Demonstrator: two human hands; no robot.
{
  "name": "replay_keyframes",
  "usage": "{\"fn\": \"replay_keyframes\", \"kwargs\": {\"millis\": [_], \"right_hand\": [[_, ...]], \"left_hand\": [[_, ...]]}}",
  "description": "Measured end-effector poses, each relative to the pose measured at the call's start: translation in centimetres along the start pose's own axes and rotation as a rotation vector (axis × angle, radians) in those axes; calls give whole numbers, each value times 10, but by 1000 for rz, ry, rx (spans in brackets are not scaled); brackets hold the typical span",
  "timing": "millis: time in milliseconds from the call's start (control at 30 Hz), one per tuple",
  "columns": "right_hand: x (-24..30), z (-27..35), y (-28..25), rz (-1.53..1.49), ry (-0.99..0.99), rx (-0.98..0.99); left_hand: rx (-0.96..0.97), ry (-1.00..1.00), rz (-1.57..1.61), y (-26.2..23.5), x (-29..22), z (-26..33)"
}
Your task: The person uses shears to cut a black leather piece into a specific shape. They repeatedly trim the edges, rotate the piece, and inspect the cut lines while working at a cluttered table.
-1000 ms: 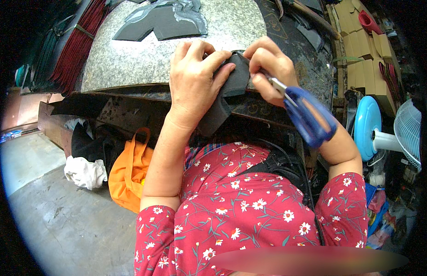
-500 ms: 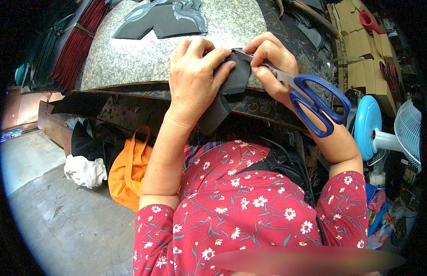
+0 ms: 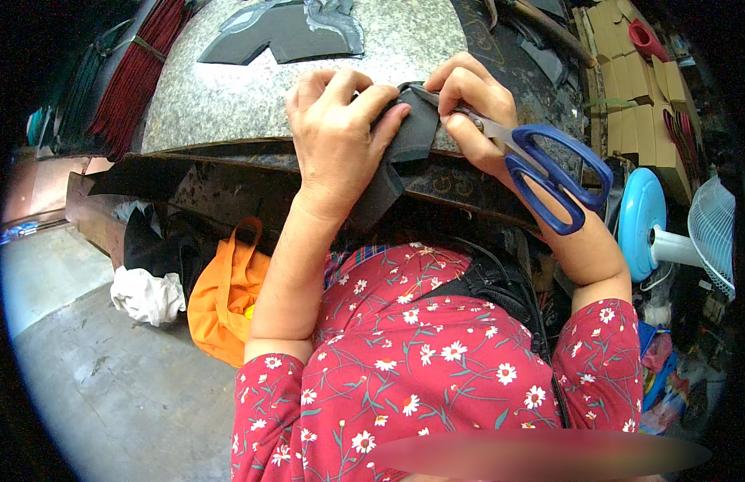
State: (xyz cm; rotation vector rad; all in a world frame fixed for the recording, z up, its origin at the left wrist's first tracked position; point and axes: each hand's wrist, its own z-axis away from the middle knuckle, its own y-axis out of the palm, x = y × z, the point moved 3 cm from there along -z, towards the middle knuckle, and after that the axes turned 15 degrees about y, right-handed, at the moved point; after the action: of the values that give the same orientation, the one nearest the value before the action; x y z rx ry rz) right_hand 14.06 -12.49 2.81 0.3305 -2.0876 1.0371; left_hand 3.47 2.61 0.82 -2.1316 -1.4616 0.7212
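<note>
My left hand pinches a dark grey, flat cut piece of material between thumb and fingers at the near edge of the work surface. Its lower end hangs down past my wrist. In my right hand are scissors with blue handles. I grip them by the blades near the pivot, so the handle loops stick out to the right over my forearm and no finger is through them. The blade tips meet the top edge of the grey piece; my fingers partly hide them.
More dark grey cut pieces lie on the speckled stone slab. Bundles of dark red strips stand at left. An orange bag and white cloth are below the table. Cardboard boxes and a fan are at right.
My left hand has shifted slightly left, and the top edge of the grey piece looks more bent over. The scissors have barely moved.
</note>
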Motion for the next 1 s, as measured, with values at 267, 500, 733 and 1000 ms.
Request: {"fn": "replay_keyframes", "kwargs": {"millis": [267, 500, 733, 1000], "right_hand": [[-2, 3, -5, -75, 58, -18], [2, 0, -3, -27, 15, 11], [8, -1, 7, 86, -66, 2], [0, -1, 0, -7, -2, 49]], "left_hand": [[-7, 8, 29, 0, 1, -1], [-10, 30, 23, 0, 2, -2], [-18, -3, -14, -2, 0, -2], [-42, 53, -29, -4, 0, -2]]}}
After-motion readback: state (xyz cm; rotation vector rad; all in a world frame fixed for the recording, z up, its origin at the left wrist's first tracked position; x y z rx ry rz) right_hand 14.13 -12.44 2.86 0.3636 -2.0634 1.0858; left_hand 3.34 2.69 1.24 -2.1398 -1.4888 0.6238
